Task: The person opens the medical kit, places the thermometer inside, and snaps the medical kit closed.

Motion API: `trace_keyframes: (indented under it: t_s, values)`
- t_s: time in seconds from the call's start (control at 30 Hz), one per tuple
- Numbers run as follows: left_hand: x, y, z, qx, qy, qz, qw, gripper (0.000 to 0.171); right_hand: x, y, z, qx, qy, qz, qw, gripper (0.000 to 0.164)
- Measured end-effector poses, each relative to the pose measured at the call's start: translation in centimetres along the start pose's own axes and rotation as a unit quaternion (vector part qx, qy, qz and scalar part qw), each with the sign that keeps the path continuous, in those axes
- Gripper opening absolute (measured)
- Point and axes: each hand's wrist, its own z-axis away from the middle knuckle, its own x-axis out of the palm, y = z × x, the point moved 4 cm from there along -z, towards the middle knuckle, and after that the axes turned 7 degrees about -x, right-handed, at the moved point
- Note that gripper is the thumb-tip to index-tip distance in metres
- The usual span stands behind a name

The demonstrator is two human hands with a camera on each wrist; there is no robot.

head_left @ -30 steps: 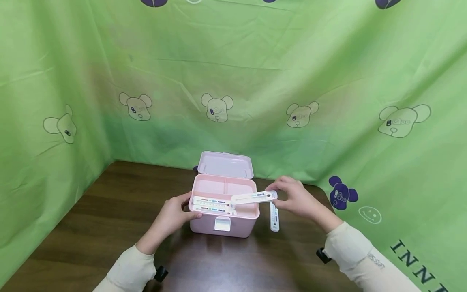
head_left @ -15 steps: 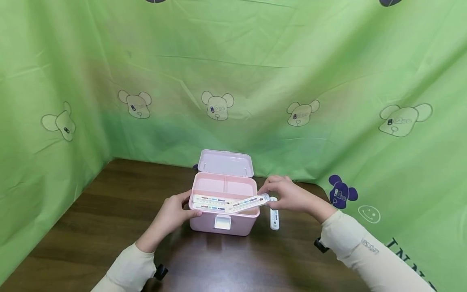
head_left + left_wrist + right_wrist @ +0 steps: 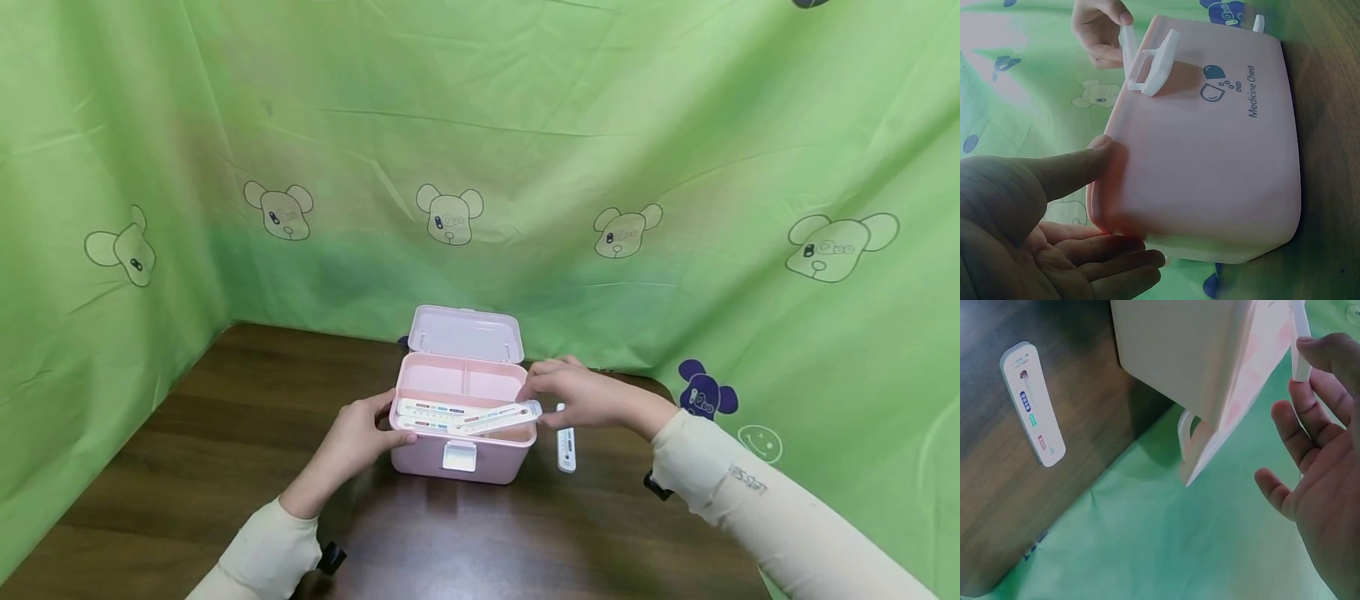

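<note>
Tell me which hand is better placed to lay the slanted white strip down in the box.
Probably the right hand: it pinches the slanted white strip near its right end. The left hand touches the left end of the box, apart from that strip.

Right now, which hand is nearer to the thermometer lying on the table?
Right. The right hand is raised near the thermometer, right of the pink box; the left hand touches its left side.
</note>
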Motion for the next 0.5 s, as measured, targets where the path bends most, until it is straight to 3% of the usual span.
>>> trace_keyframes:
  t_s: [0.23,0.5]
  values:
    - [0.1,0.1,0.2,-0.001,-0.002,0.008,1.0,0.072,0.2,-0.4,-1.1,-0.019,-0.029,0.011,0.999,0.035]
    - [0.0,0.3,0.1,0.002,0.0,0.009,1.0,0.071,-0.1,-0.7,-2.4,-0.032,-0.021,0.014,0.999,0.033]
